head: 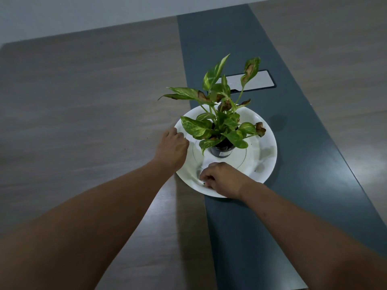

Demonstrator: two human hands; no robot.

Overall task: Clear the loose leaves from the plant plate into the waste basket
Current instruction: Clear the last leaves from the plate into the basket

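A white round plate (266,155) lies on the table's dark centre strip. In its middle stands a small black pot (222,151) with a green plant (219,114) whose leaves have brown patches. My left hand (172,148) rests on the plate's left rim, fingers curled over the edge. My right hand (222,177) lies over the plate's near part, fingers pinched together on a small dark bit that I cannot identify. A few dark specks (256,170) dot the plate's right side. No waste basket is in view.
The wooden table (83,122) spreads left and right of the dark strip (251,237). A closed cable hatch (259,79) with a pale lid lies behind the plant. A wall runs along the table's far edge.
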